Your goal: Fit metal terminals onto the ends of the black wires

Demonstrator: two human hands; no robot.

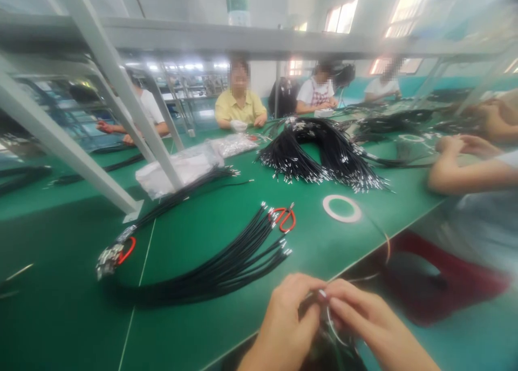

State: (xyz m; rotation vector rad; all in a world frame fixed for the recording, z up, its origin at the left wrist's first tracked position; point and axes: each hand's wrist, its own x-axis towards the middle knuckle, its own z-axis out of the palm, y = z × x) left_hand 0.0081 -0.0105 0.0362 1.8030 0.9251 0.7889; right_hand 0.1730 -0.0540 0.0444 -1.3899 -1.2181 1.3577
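Observation:
Just off the table's front edge, my left hand (288, 319) and my right hand (362, 314) meet at the fingertips. Both are closed in a pinch around the end of a black cable, whose small silver tip (322, 294) shows between them. A thin pale strip (332, 326) curves down below the right fingers; its exact hold is hidden. Ahead of the left hand lies a fanned bundle of black cables (194, 284) with silver ends. Red-handled scissors (288, 220) lie at the bundle's far tips. Right of them is a flat white tape roll (325, 204).
On the green table (311, 241), a large heap of black cables (299, 155) lies farther back, beside plastic bags (182, 168). Grey shelf posts (101, 41) rise at left. A co-worker's arm (465, 171) is close at right; other people sit across the table.

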